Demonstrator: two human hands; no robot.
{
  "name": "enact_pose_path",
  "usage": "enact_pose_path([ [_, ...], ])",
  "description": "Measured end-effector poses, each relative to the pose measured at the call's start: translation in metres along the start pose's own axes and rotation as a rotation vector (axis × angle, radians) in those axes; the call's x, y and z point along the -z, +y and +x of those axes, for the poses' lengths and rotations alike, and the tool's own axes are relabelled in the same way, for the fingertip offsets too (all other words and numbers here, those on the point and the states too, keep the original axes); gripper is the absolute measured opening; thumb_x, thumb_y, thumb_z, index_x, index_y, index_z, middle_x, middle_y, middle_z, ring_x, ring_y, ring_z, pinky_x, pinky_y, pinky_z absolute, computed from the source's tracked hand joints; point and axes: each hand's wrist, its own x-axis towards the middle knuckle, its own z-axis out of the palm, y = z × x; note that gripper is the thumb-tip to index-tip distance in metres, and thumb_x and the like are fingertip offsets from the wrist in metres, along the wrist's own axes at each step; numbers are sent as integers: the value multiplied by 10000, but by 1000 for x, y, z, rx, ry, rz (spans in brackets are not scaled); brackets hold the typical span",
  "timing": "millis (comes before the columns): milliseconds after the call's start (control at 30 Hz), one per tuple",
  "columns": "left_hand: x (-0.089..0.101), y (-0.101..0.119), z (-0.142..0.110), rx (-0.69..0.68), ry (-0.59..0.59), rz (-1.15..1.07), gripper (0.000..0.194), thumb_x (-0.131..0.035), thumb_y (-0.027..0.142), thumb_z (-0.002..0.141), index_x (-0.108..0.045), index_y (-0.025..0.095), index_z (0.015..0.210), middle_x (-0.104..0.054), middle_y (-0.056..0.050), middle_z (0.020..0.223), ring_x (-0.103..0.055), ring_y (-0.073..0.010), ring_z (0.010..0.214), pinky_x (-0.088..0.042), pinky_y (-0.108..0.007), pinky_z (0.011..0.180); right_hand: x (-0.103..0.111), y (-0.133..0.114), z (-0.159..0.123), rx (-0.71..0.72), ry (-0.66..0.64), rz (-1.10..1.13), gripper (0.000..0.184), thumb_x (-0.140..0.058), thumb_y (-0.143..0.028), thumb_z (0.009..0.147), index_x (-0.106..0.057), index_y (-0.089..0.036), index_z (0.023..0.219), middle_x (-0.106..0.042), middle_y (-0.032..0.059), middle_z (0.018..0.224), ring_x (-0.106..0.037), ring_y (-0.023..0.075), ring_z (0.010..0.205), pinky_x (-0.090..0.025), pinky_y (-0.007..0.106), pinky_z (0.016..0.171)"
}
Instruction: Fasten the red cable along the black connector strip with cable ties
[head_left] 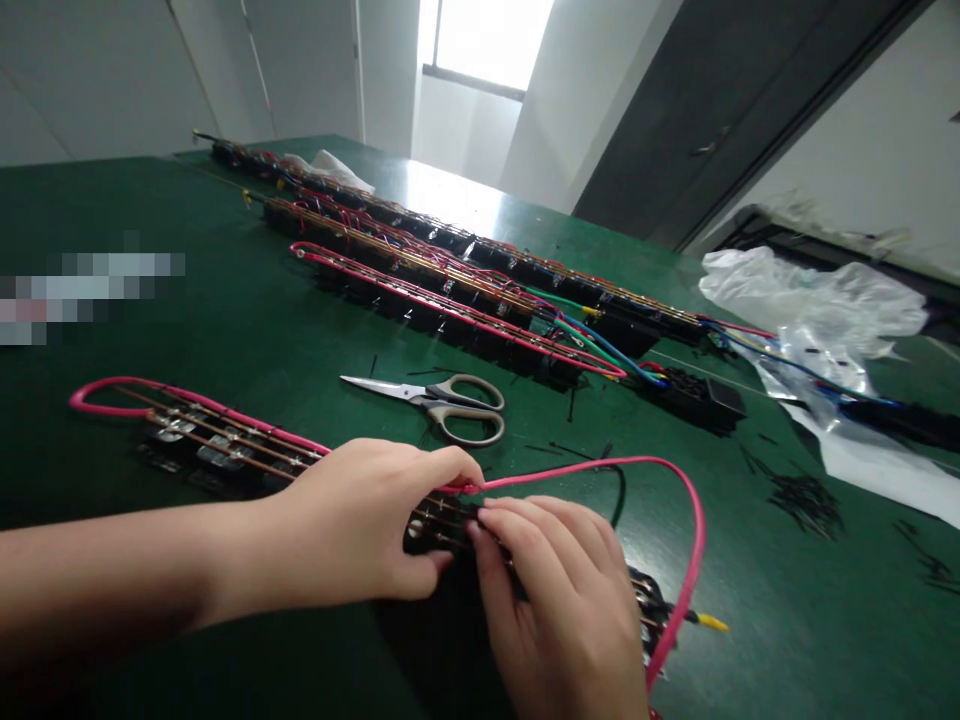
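Note:
A long black socket strip with copper bars and a pink wire lies across the near part of the green table. My left hand rests over the strip's middle, fingers closed, pinching the pink wire where it meets the strip. My right hand lies just to its right, fingers curled down onto the strip and pressing against it. The pink wire loops out to the right and back to the strip's end, where a yellow-tipped lead sticks out.
Scissors lie just beyond my hands. Several finished wired strips lie in rows farther back. Clear plastic bags sit at the right, with black wire offcuts scattered nearby.

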Motion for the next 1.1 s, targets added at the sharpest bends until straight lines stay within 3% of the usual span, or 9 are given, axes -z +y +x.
enact_pose_path([
  [367, -2, -1, 1, -38, 8, 41, 439, -591, 273, 754, -555, 337, 1187, -719, 45, 1067, -682, -230, 962, -510, -360, 848, 2, 2, 0, -118, -9, -17, 55, -588, -154, 914, -618, -187, 881, -699, 18, 824, -589, 190, 795, -407, 339, 758],
  [1100, -4, -4, 0, -104, 16, 113, 448, -561, 272, 820, -506, 335, 1260, -720, 30, 1129, -693, -211, 964, -493, -319, 802, 0, 2, 0, -172, -30, 20, 84, -575, -147, 908, -653, -177, 893, -714, 29, 829, -619, 173, 771, -470, 329, 722],
])
